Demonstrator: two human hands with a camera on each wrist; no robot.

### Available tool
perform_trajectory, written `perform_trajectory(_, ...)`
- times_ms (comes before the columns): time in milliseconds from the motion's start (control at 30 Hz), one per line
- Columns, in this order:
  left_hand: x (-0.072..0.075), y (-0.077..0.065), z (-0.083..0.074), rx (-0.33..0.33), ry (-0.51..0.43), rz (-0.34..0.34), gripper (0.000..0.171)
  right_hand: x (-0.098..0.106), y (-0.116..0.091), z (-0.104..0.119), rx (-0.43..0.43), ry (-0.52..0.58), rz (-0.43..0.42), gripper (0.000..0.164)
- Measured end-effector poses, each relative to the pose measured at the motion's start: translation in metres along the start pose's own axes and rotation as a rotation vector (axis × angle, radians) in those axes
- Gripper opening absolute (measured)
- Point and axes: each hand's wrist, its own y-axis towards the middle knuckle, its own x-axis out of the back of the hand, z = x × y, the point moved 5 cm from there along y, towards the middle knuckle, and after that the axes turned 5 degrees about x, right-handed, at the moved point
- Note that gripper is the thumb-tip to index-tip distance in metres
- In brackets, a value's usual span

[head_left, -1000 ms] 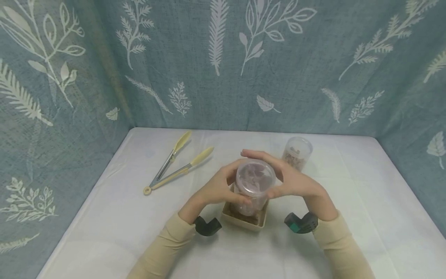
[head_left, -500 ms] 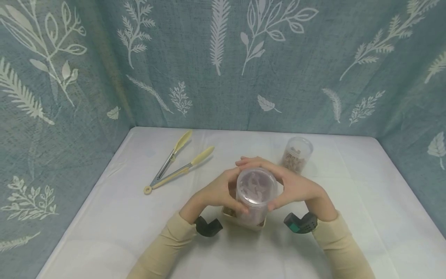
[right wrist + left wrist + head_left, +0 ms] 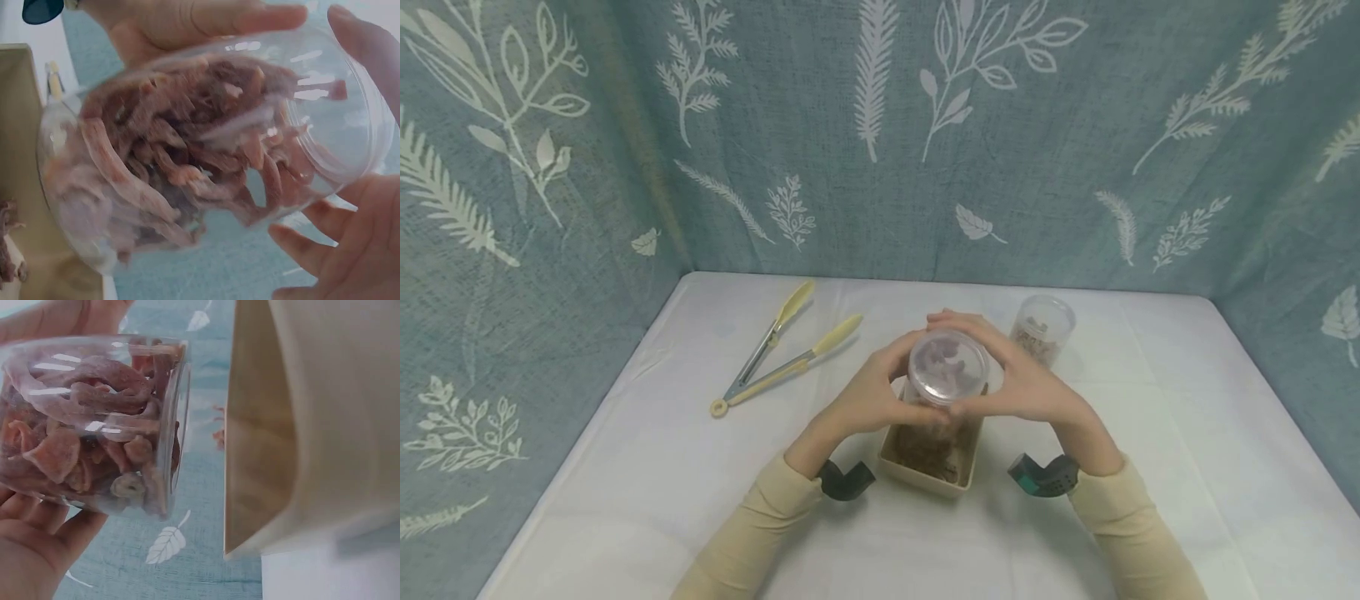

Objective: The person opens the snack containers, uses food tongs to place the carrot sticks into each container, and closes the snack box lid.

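A clear plastic jar [image 3: 946,371] packed with reddish-brown dried strips [image 3: 169,156] is held between both hands. My left hand [image 3: 874,395] curves around its left side and my right hand [image 3: 1026,385] around its right, with the thumbs almost meeting at the front. One round end of the jar faces up toward the head camera. Below it stands a beige rectangular box [image 3: 917,482], its floor partly covered by brown pieces [image 3: 925,450]. The left wrist view has a gap between the jar [image 3: 94,425] and the box wall [image 3: 262,425].
Yellow-tipped tongs [image 3: 775,367] lie spread apart on the white table [image 3: 625,467] to the left. Behind the right hand stands a second clear jar [image 3: 1043,327] with small brown pieces in it. A teal leaf-patterned cloth [image 3: 820,142] rises behind the table.
The jar dipped toward the near side of the box, then both hands carried it back away from the body. More of the box's inside shows now. Tongs and second jar stay put.
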Motion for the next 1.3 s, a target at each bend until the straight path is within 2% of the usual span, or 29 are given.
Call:
perform_trajectory(233,0.004,0.001,0.003,0.042,0.087,-0.077,0.076,0.002,0.001,-0.006,-0.063,-0.033,-0.084,0.079)
perform_trajectory(433,0.017,0.012,0.013,0.119,0.136,-0.169,0.077,0.01,0.004,-0.015,-0.211,-0.085,-0.215,0.071)
perform_trajectory(633,0.023,0.024,0.019,0.096,0.236,-0.227,0.077,0.016,0.006,-0.024,-0.239,-0.123,-0.281,0.074)
perform_trajectory(733,0.025,0.03,0.022,0.103,0.225,-0.245,0.076,0.019,0.007,-0.029,-0.244,-0.145,-0.305,0.074)
perform_trajectory(867,0.028,0.041,0.029,0.13,0.208,-0.228,0.076,0.024,0.01,-0.036,-0.267,-0.161,-0.34,0.074)
perform_trajectory(1067,0.035,0.056,0.033,0.144,0.262,-0.208,0.072,0.031,0.014,-0.05,-0.319,-0.159,-0.39,0.073)
perform_trajectory(1200,0.037,0.065,0.038,0.191,0.267,-0.179,0.072,0.035,0.015,-0.058,-0.347,-0.201,-0.395,0.073)
perform_trajectory(1300,0.038,0.07,0.048,0.251,0.294,-0.159,0.073,0.035,0.013,-0.07,-0.394,-0.203,-0.38,0.074)
